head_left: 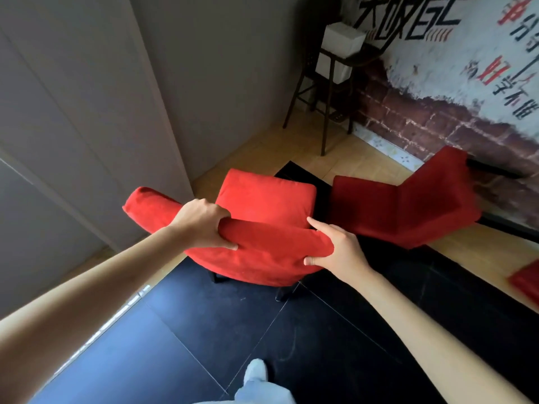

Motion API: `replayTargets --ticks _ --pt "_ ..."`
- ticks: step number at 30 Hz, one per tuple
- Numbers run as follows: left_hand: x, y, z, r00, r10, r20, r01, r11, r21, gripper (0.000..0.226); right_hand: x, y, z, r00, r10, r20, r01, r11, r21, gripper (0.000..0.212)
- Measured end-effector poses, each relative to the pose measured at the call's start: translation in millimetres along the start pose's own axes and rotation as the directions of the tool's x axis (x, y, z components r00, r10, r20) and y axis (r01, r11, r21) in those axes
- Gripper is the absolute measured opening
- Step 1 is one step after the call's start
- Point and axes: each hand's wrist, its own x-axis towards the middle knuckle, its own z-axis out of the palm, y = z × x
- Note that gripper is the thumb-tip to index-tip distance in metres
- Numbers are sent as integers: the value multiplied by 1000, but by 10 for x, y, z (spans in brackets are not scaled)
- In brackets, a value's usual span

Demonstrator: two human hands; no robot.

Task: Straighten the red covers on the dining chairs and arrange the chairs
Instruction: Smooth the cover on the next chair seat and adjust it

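Note:
A dining chair with a red cover (262,205) stands in front of me, its backrest top nearest to me and its seat pointing away. My left hand (201,225) grips the top of the backrest near its middle, fingers curled over the padded edge. My right hand (335,252) holds the backrest's right corner, thumb underneath and fingers along the inner side. A second red-covered chair (408,205) stands just to the right, facing left, its back toward the brick-pattern wall. The chair's dark legs (283,294) show below the cover.
A dark metal stool (326,91) with a white box (344,39) on it stands in the far corner. A grey wall is on the left, a painted brick wall on the right. Another red piece (525,284) shows at the right edge. The floor is black tile and tan tile.

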Motion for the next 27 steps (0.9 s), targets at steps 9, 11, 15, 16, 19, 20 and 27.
replayTargets --ticks 9,11,15,16,19,20,27 --pt "-220 -416 -4 996 -79 -46 77 996 -36 70 -6 -341 71 991 136 10 -120 905 -408 107" --pt "-245 -518 -40 992 -122 -35 120 991 -53 69 -21 -483 158 989 148 -16 -139 877 -459 107" --pt "-287 -494 -58 994 -111 -8 111 992 -68 70 5 -692 223 970 235 -56 -230 828 -511 99" --pt "-318 -497 -59 994 -105 1 105 992 -70 71 -15 -729 234 967 249 -60 -244 823 -513 97" --pt "-450 -541 -46 996 -80 34 82 995 -49 74 -178 -821 326 957 275 -89 -282 826 -489 94" --pt "-503 -555 -36 997 -70 44 72 996 -44 75 -247 -859 372 954 279 -108 -296 832 -469 93" --pt "-882 -882 -38 994 -82 70 86 994 -65 79 -548 -1247 762 946 276 -172 -321 878 -356 91"
